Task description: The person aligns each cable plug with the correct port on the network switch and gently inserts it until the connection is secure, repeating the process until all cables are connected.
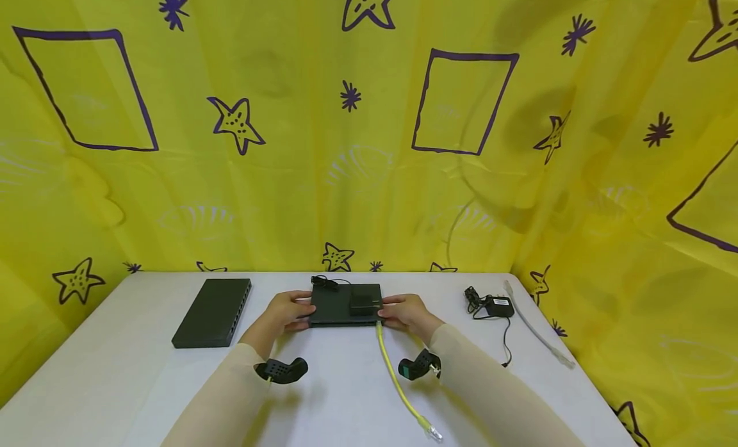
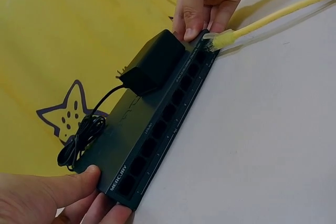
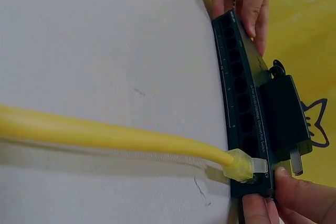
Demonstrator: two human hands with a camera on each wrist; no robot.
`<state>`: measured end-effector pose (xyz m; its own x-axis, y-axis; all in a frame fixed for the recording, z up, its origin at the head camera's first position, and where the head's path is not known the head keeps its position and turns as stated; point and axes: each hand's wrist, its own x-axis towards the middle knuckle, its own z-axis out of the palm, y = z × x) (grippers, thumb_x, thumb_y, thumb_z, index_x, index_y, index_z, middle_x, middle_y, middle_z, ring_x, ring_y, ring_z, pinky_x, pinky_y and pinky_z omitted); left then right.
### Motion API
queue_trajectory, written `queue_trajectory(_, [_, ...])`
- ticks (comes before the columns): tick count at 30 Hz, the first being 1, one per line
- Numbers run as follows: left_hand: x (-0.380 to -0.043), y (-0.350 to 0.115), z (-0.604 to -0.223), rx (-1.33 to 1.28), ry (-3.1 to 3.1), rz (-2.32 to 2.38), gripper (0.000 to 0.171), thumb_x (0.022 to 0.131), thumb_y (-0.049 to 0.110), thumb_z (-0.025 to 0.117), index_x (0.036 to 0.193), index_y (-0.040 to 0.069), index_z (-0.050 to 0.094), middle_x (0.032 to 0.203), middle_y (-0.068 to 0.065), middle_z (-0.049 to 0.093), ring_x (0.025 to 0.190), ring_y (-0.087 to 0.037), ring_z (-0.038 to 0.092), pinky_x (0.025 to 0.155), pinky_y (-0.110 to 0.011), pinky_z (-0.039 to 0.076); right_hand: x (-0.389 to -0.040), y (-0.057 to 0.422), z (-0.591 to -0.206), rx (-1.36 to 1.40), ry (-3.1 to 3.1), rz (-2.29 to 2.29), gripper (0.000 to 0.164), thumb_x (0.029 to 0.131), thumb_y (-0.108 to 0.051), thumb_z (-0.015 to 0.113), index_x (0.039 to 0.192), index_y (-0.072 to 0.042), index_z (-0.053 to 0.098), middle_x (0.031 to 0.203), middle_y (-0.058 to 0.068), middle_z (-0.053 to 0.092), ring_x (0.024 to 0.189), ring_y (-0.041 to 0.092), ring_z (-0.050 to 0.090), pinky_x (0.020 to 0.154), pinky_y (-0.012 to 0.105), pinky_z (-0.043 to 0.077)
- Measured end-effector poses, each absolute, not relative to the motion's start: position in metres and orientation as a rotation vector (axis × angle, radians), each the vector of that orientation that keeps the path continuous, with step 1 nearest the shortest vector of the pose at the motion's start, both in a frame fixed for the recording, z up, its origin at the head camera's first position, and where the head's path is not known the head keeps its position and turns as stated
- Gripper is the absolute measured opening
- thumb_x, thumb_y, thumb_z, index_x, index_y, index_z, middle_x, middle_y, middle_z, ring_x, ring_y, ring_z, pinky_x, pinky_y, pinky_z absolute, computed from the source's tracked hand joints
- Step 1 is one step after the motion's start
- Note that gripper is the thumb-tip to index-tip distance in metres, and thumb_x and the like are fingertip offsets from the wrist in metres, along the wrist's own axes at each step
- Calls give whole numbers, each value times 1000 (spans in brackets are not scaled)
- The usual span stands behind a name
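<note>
While hands [image 1: 285,310] [image 1: 408,312] grip the switch [image 1: 332,308], a cable [image 1: 393,373] protrudes.

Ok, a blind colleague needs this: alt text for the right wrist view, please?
A left hand and right hand grip opposite ends of a black network switch, with a yellow cable at the end port by the right hand. A black power adapter lies on top, with yellow cloth behind.

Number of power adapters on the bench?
2. One power adapter sits on top of the Mercury Ethernet switch; a second adapter lies on the table to the right, beside the grey cable. No others visible.
</note>
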<state>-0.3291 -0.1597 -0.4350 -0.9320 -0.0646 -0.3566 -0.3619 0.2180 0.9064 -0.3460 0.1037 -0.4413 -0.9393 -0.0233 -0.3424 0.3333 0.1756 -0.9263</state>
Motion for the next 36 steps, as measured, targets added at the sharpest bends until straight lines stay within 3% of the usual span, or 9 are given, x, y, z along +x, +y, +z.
queue_trajectory(27, [-325, -191, -428, -474, 2221, 1741, 56, 94, 3, 64, 146, 3, 44, 142, -24, 49, 90, -17, 60, 72, -28, 60, -342, 70, -441, 253, 2188, -1844, 40, 82, 9, 72, 121, 7, 65, 104, 23, 70, 73, 15, 66, 73, 31, 61])
queue_trajectory(31, [-325, -197, -427, -478, 2222, 1732, 56, 94, 2, 64, 146, 2, 44, 141, -24, 49, 87, -15, 59, 71, -27, 60, -342, 65, -443, 224, 2192, -1845, 39, 80, 7, 75, 118, 6, 67, 97, 21, 71, 70, 15, 67, 68, 28, 61])
queue_trajectory(36, [-327, -203, -427, -501, 2211, 1720, 57, 94, 2, 64, 146, 3, 44, 137, -23, 52, 87, -14, 60, 70, -27, 60, -339, 58, -441, 242, 2192, -1853, 40, 82, 8, 73, 121, 7, 65, 100, 19, 71, 70, 13, 65, 68, 28, 61])
